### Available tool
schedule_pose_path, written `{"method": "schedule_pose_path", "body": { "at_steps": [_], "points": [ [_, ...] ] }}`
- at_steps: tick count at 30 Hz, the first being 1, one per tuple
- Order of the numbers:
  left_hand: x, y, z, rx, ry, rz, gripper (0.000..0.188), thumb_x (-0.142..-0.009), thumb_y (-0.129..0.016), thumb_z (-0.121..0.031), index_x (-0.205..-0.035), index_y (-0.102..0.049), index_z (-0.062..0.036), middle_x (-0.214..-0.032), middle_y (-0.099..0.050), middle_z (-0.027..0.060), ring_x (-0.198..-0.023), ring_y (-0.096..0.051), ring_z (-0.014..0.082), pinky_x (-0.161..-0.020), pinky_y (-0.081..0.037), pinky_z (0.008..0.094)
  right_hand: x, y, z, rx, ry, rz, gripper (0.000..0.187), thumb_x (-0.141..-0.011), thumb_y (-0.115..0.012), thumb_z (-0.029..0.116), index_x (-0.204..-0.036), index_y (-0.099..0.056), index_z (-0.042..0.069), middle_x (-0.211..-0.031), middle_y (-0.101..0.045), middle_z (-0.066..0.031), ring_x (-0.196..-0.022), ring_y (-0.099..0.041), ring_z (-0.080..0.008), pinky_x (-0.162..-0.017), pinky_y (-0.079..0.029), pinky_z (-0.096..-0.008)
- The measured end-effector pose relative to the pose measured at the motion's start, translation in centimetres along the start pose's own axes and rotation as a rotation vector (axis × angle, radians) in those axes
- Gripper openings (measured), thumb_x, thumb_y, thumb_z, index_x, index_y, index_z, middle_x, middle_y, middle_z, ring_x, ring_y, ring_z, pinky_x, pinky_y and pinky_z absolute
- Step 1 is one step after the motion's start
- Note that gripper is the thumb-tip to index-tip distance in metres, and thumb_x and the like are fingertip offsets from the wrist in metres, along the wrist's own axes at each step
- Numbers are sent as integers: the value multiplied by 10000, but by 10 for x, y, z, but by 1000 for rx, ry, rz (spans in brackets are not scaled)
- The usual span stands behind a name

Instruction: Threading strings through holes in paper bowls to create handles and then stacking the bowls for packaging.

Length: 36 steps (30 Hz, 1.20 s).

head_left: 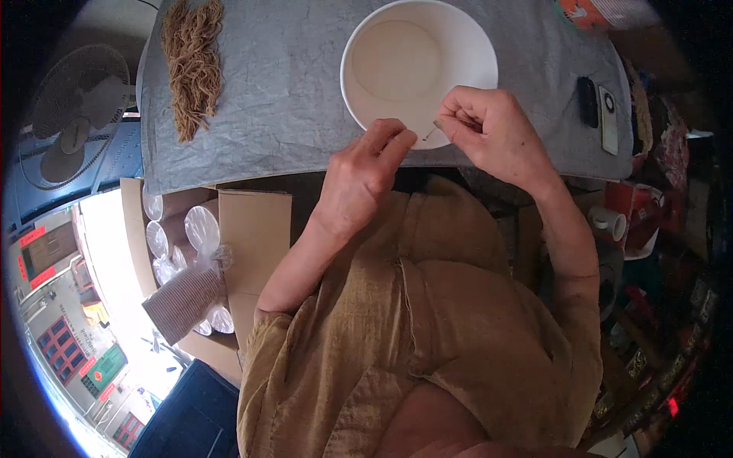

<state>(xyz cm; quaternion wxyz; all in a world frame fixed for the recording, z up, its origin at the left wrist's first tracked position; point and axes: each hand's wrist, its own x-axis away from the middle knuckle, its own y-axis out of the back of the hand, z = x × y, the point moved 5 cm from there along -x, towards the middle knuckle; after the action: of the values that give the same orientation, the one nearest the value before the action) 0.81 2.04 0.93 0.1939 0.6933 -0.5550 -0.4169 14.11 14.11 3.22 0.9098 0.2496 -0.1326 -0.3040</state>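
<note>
Both of my hands are raised over the near rim of a white round tub (351,91), which has a pale, cloudy bottom. My left hand (363,172) is closed in a pinch at the rim's front edge. My right hand (489,133) is also pinched, a little higher and over the tub's right side. Between the fingertips runs a short thin brown strand (430,133), too small to make out fully. Far to the left on the table lies a bundle of brown twine-like strands (191,69).
A grey cloth (275,91) covers the table. At its right lie a dark case (587,101) and a light slim device (608,120). Below left, a cardboard box (256,244) holds plastic-wrapped stacks of cups (187,301). A fan (72,137) stands left; a white mug (607,223) sits right.
</note>
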Motion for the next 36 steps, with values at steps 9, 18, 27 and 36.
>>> {"method": "schedule_pose_path", "body": {
  "at_steps": [9,18,27,36],
  "points": [
    [1,-1,1,-11,-15,-10,308,-778,-612,32,-1069,-637,-68,-1076,-623,70,-854,-692,287,-668,-588,379,0,-2,5,52,17,-8,99,-919,-635,37,-855,-590,-24,-646,-532,28,-621,-441,-24,-544,-393,-228],
    [-1,-1,1,-7,-12,-11,306,-783,-610,24,-1072,-638,-71,-1084,-623,72,-853,-691,287,-669,-588,382,-4,-2,2,101,3,18,104,-911,-638,38,-855,-589,-35,-637,-546,5,-618,-470,-31,-547,-409,-239],
    [-8,-3,1,31,56,44,335,-787,-603,20,-1076,-683,-128,-1055,-643,25,-797,-699,275,-646,-591,390,-8,-4,8,231,19,12,119,-878,-650,113,-864,-664,-4,-681,-634,-134,-629,-600,-207,-589,-481,-344],
    [-17,1,5,86,81,0,239,-858,-620,-25,-1051,-696,-146,-1015,-653,24,-788,-691,284,-633,-576,402,1,9,5,-17,27,-32,197,-913,-658,164,-1031,-668,7,-779,-697,-145,-685,-682,-228,-625,-519,-342]
  ]
}}
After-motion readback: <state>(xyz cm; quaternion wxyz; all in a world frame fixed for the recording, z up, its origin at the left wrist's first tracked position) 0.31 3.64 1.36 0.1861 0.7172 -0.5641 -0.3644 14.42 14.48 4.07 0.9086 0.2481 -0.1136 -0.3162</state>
